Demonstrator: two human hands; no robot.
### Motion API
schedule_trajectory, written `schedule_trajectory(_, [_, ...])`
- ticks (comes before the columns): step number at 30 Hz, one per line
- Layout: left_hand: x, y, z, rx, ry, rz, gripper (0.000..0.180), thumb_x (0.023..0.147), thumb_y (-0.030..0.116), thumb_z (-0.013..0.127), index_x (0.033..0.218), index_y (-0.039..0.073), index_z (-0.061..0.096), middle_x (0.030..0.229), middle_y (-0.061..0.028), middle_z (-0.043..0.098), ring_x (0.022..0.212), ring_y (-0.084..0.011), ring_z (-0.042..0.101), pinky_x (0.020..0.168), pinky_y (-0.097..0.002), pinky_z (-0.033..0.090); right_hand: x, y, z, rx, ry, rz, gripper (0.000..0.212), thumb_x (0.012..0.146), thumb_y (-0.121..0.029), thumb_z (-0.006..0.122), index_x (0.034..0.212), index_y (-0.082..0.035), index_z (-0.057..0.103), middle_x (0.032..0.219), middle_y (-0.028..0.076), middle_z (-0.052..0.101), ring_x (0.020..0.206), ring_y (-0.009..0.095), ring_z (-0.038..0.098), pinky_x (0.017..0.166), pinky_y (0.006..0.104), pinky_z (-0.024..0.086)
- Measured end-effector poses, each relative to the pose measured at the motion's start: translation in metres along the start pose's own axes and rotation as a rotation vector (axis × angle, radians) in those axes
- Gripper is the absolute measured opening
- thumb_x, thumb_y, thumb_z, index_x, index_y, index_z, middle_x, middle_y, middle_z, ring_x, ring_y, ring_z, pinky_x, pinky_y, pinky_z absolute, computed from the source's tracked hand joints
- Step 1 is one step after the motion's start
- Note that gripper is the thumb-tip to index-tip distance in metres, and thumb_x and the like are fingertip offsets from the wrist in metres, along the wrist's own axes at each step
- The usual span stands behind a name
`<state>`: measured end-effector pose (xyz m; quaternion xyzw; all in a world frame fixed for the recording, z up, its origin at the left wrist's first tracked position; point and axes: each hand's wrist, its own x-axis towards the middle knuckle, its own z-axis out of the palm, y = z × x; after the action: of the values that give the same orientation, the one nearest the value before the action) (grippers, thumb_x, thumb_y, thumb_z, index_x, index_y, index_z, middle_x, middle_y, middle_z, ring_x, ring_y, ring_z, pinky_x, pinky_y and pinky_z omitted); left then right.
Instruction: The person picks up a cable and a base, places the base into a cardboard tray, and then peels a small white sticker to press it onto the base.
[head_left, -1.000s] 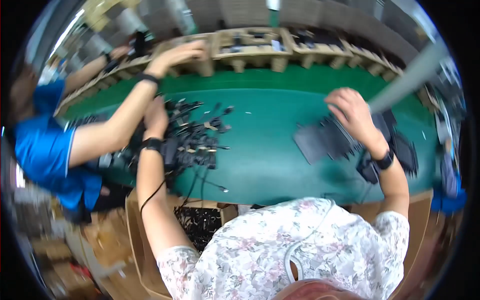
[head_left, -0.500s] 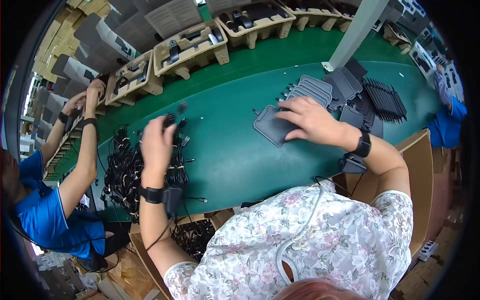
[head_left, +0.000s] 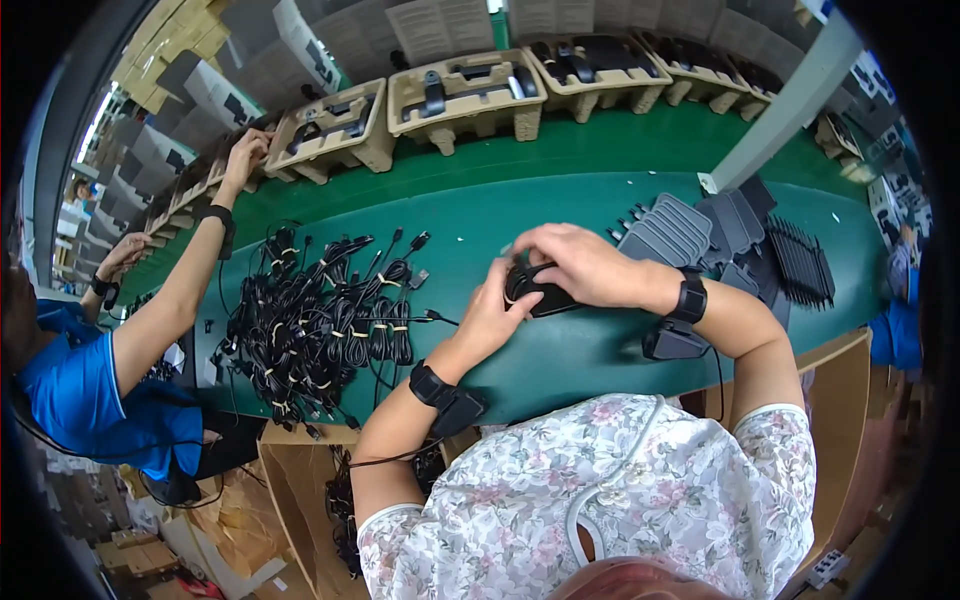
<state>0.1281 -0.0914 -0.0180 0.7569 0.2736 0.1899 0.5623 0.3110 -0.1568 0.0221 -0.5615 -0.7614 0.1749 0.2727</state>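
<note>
step: judging by the grip, working on the small black device (head_left: 540,290) mid-tabletop (head_left: 600,350), both hands on it | next: likely needs a steady hold | left hand (head_left: 492,312) curled under it, gripping | right hand (head_left: 578,262) cupped over the top, fingers bent | bundled black cables (head_left: 320,320) further left, dark flat pouches (head_left: 700,230) right
</note>
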Motion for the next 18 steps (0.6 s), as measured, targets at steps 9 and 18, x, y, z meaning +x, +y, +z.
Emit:
schedule_trajectory(9, [0.009,0.009,-0.012,-0.528,0.290,0.023,0.032,0.085,0.005,0.061,0.108,0.002,0.039,0.091,-0.0071,0.054,0.070,-0.0122,0.059,0.059,-0.0242,0.047,0.041,0.053,-0.039,0.701,0.234,0.317,0.020,0.086,-0.016,0.064,0.099,-0.002,0.056,0.085,-0.003,0.059,0.083,0.006,0.053,0.074,0.0224,0.045])
schedule_trajectory(18, [0.002,-0.032,-0.027,-0.416,0.250,0.065,0.036,0.087,0.003,0.057,0.116,0.002,0.036,0.096,-0.0068,0.054,0.086,-0.0108,0.055,0.070,-0.0258,0.047,0.172,0.146,-0.100,0.006,0.945,0.160,0.019,0.090,-0.017,0.054,0.100,-0.004,0.063,0.091,0.008,0.064,0.085,0.017,0.059,0.076,0.0262,0.044])
